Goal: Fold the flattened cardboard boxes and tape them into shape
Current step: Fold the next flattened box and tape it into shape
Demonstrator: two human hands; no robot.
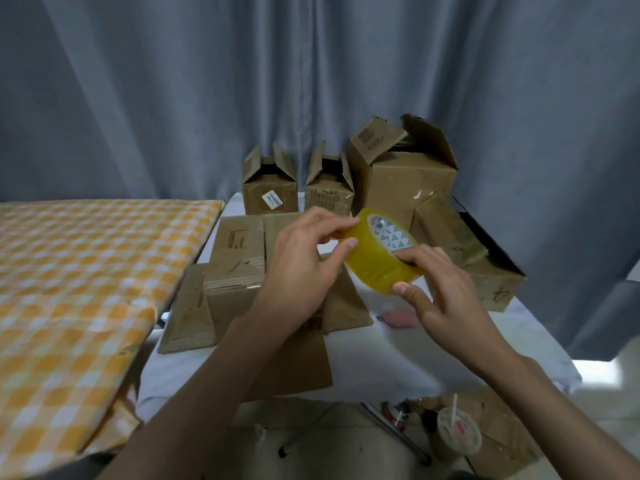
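A yellow roll of packing tape [375, 259] is held up above the white table [391, 351]. My right hand [446, 289] grips the roll from below and from the right, with the thumb on its outer face. My left hand [304, 261] pinches the roll's upper left edge with thumb and forefinger. Under my left hand stands a folded cardboard box [235, 268] with its flaps spread out on the table.
Three open boxes [270, 181] [329, 185] [401, 168] stand at the back of the table, and another box [485, 261] lies at the right. A pink object [401, 317] lies on the table. A yellow checked cloth [79, 289] covers the left. A cup with a straw [457, 434] sits on the floor.
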